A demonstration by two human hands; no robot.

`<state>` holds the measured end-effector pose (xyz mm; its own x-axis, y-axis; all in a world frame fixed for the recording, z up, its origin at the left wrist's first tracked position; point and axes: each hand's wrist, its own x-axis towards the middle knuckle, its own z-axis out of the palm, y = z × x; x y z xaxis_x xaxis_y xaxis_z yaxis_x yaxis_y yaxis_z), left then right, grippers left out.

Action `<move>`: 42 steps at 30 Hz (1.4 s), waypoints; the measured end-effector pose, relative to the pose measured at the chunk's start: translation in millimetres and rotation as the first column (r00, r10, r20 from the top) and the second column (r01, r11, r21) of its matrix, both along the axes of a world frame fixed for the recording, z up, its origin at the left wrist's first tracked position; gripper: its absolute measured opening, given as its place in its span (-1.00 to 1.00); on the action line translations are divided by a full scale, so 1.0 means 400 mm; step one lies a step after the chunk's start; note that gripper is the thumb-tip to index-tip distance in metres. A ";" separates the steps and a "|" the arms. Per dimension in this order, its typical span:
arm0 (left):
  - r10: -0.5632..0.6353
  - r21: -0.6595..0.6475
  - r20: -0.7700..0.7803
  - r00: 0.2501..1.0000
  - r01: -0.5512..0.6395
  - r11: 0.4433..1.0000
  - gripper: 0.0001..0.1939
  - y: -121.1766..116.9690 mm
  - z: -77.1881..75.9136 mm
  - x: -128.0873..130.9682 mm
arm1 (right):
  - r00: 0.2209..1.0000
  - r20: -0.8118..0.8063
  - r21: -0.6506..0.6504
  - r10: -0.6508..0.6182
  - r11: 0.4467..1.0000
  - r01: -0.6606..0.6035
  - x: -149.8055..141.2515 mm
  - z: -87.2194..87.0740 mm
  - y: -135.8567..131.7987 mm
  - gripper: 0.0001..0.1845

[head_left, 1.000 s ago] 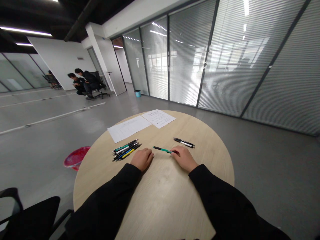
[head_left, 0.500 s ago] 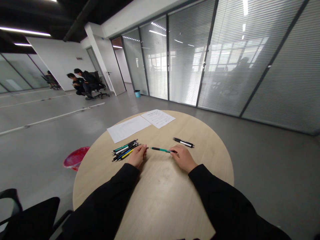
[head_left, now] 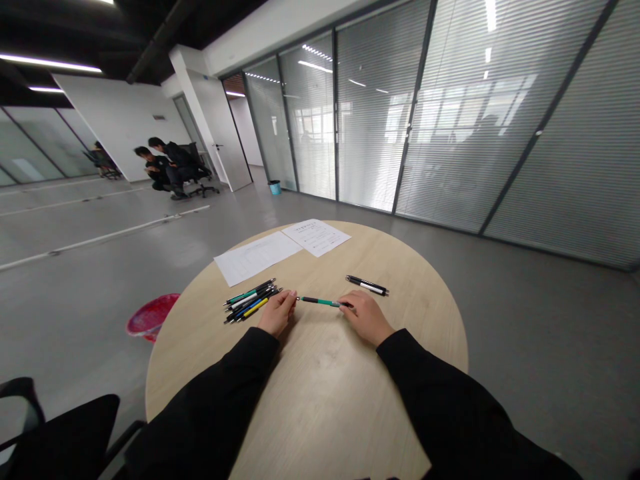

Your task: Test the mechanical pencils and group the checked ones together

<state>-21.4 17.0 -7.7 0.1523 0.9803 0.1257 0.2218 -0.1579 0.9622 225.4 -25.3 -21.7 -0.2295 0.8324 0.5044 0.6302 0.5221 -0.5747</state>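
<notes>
A green and black pen point(head_left: 320, 301) lies across the round wooden table point(head_left: 320, 393) between my two hands. My right hand point(head_left: 363, 316) pinches its right end, fingers curled. My left hand point(head_left: 277, 312) rests on the table with fingertips touching the pen's left tip; its fingers are bent together. Just left of my left hand lies a bundle of several pens point(head_left: 251, 300) in green, blue, yellow and black. A pair of black and white pens point(head_left: 368, 285) lies beyond my right hand.
Two sheets of paper point(head_left: 257, 256) point(head_left: 316, 236) lie at the table's far side. A red basin point(head_left: 149, 315) sits on the floor to the left, a black chair point(head_left: 55, 433) at lower left. Two people sit far off by the wall.
My right hand has slid the green pen leftward. My left hand moved left and forward toward the pen bundle, and its fingertips now meet the pen's tip.
</notes>
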 end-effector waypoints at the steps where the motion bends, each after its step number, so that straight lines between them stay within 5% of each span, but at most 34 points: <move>1: -0.002 0.003 -0.003 1.000 0.002 1.000 -0.54 -0.001 0.001 0.001 | 1.000 -0.001 -0.002 0.000 1.000 0.000 0.000 0.001 -0.001 -0.88; 42: 0.003 -0.019 -0.083 0.997 -0.005 1.000 -0.55 -0.013 0.016 0.007 | 1.000 0.021 0.006 0.015 1.000 -0.015 -0.004 0.012 -0.008 -0.87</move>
